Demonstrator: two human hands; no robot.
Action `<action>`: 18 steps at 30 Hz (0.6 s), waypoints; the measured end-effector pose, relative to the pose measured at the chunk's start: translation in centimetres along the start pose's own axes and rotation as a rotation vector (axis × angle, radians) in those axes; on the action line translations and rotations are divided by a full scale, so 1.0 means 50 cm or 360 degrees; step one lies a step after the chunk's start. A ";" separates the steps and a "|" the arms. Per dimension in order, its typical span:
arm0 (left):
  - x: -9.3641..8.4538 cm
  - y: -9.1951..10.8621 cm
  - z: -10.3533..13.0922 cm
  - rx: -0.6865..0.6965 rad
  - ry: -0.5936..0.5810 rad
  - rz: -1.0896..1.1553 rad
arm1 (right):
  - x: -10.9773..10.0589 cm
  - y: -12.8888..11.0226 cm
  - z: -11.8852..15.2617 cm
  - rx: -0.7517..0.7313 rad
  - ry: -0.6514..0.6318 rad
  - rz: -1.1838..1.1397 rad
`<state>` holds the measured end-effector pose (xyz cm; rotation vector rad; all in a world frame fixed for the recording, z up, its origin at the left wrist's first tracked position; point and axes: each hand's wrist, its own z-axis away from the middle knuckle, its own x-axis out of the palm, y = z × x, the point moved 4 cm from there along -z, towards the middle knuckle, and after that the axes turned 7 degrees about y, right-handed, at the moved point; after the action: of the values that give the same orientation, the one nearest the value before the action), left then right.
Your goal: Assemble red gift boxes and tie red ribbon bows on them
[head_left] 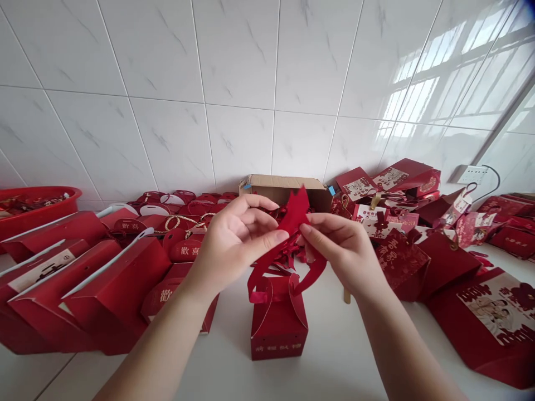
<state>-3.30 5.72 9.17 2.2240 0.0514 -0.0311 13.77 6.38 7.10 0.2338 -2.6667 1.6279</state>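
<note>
A small red gift box (278, 334) with gold characters stands upright on the white table in front of me. A red ribbon (314, 274) runs through its top and rises in a loop to my hands. My left hand (246, 228) pinches the ribbon between thumb and fingers from the left. From the right, my right hand (334, 239) pinches it too, fingertips close to the left thumb. The ribbon's pointed ends stick up above both hands. Whether the ribbon is knotted between the fingers is hidden.
Larger red boxes (121, 295) stand in a row at left, by a red basin (42, 200) of small items. An open cardboard carton (288, 182) sits against the tiled wall. Red gift bags and boxes (493, 323) crowd the right, below a wall socket (472, 174).
</note>
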 end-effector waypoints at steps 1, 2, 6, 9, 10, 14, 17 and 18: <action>0.004 -0.002 0.001 -0.0064 -0.0015 0.0001 | 0.005 0.001 0.001 0.0011 -0.0048 0.0028; 0.007 -0.005 0.002 -0.0125 -0.0029 0.0009 | 0.010 0.002 0.003 0.0016 -0.0092 0.0055; 0.016 -0.012 0.001 -0.0255 -0.0145 -0.0005 | 0.018 0.005 0.004 0.0046 -0.0249 0.0072; 0.019 -0.014 -0.002 -0.0282 -0.0237 -0.0007 | 0.017 0.007 0.004 0.0077 -0.0327 0.0029; 0.020 -0.014 -0.003 -0.0287 -0.0252 -0.0002 | 0.017 0.008 0.004 0.0079 -0.0350 0.0024; 0.020 -0.017 -0.005 -0.0275 -0.0239 0.0014 | 0.019 0.010 0.003 0.0071 -0.0368 0.0068; 0.018 -0.022 -0.006 -0.0284 -0.0216 -0.0028 | 0.022 0.017 0.002 0.0096 -0.0313 0.0112; 0.018 -0.024 -0.005 -0.0295 -0.0222 -0.0064 | 0.023 0.019 0.002 0.0106 -0.0301 0.0116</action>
<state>-2.46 6.68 8.34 2.0303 0.0210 -0.1957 12.53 6.59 6.32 0.3102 -2.7901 1.8036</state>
